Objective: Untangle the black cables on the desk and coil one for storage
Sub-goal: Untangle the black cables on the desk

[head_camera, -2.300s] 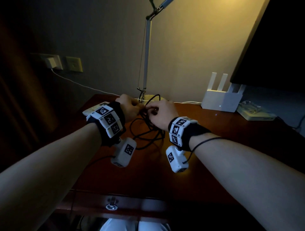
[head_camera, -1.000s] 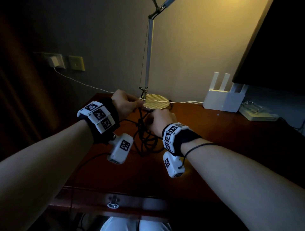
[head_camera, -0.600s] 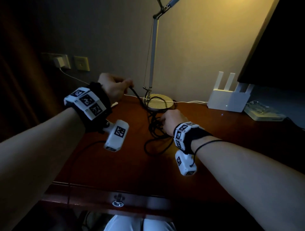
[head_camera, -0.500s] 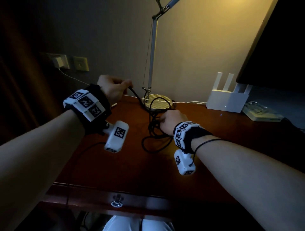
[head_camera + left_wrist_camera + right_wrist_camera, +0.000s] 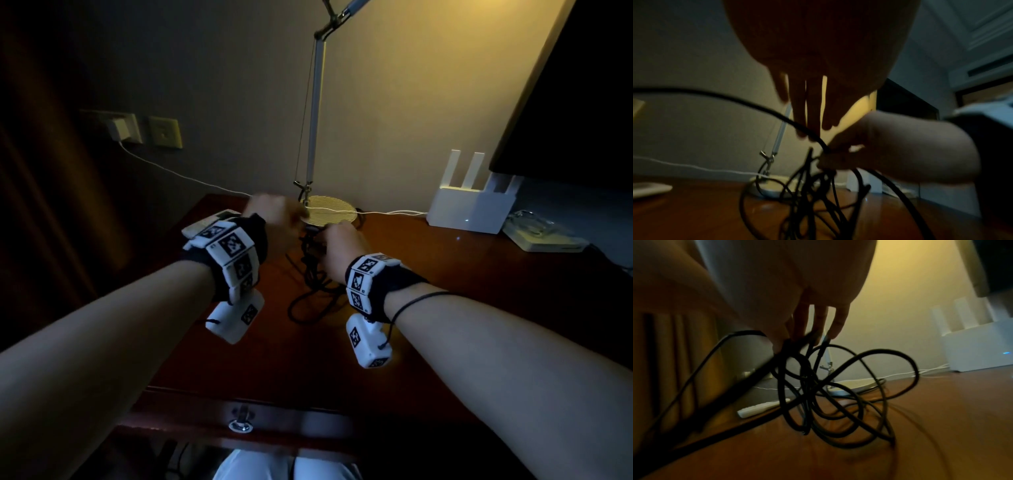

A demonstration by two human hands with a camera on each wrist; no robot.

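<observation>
A tangle of black cables (image 5: 313, 291) lies on the wooden desk (image 5: 445, 308), partly lifted. My right hand (image 5: 339, 246) pinches the top of the bundle; in the right wrist view its fingers (image 5: 807, 324) grip several strands while loops (image 5: 838, 402) hang down to the desk. My left hand (image 5: 274, 214) is blurred, just left of the right hand near the lamp base. In the left wrist view its fingers (image 5: 812, 110) point straight down, with one black strand (image 5: 756, 104) running past their tips into the right hand (image 5: 890, 146).
A desk lamp's round base (image 5: 330, 212) stands just behind the hands, and a thin white cable (image 5: 171, 171) runs from the wall socket across it. A white router (image 5: 469, 209) and a flat white box (image 5: 544, 238) sit at the back right. A white remote (image 5: 760, 408) lies at the left.
My left hand has dropped from its raised position at the left, where it held a strand, and come in close to the right hand. The right hand stays on the bundle.
</observation>
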